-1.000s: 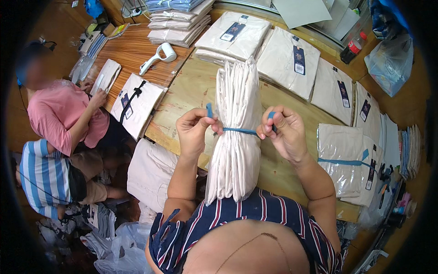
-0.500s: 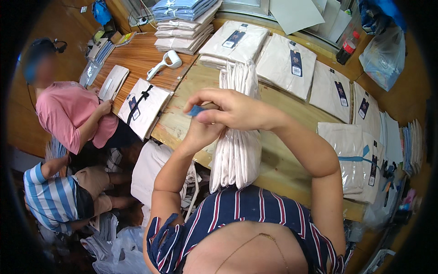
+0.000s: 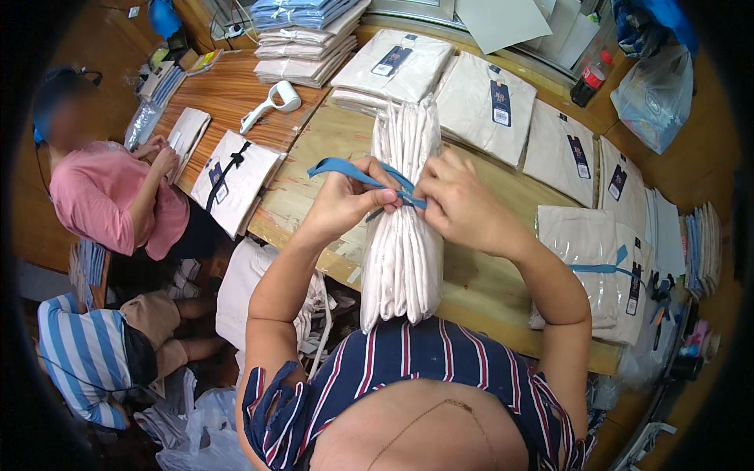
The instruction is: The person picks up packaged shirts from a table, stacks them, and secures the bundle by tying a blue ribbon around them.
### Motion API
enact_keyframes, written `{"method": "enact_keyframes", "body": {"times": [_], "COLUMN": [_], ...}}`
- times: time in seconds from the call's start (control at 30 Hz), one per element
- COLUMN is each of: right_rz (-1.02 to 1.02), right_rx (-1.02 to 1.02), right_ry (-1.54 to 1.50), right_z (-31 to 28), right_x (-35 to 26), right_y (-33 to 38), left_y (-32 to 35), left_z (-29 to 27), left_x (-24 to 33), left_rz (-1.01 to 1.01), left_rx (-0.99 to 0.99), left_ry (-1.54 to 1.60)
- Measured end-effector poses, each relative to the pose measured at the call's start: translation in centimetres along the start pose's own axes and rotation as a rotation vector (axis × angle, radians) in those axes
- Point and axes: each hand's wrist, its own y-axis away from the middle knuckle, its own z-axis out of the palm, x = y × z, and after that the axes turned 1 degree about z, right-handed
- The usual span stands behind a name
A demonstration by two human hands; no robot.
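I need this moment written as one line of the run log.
left hand: pinching flat blue ribbon | right hand: pinching same ribbon | bundle of folded cream cloth in clear plastic: under crossing ribbon strands

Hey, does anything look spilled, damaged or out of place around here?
No spill or damage stands out. The translucent plastic and greyish cloth at lower left look odd: heaped and crumpled, while the cream packets at the back lie flat.
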Motion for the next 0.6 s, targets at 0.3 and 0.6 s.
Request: {"method": "enact_keyframes", "body": {"times": [0.3, 0.6], "right_rz": [-0.488, 0.231], "right_rx": [0.041, 0.275], "right_ry": [-0.211, 0.009], "right_z": [-4.5, 0.1], "right_x": [-6.6, -2.2], "right_y": [6.8, 0.9], "left_y": [-0.5, -0.8], "left_z": [-1.7, -0.9], "left_x": [0.9, 0.5], "left_rz": [-0.182, -0.171], "left_rx": [-0.064, 0.023], "left_ry": [0.009, -0.044]}}
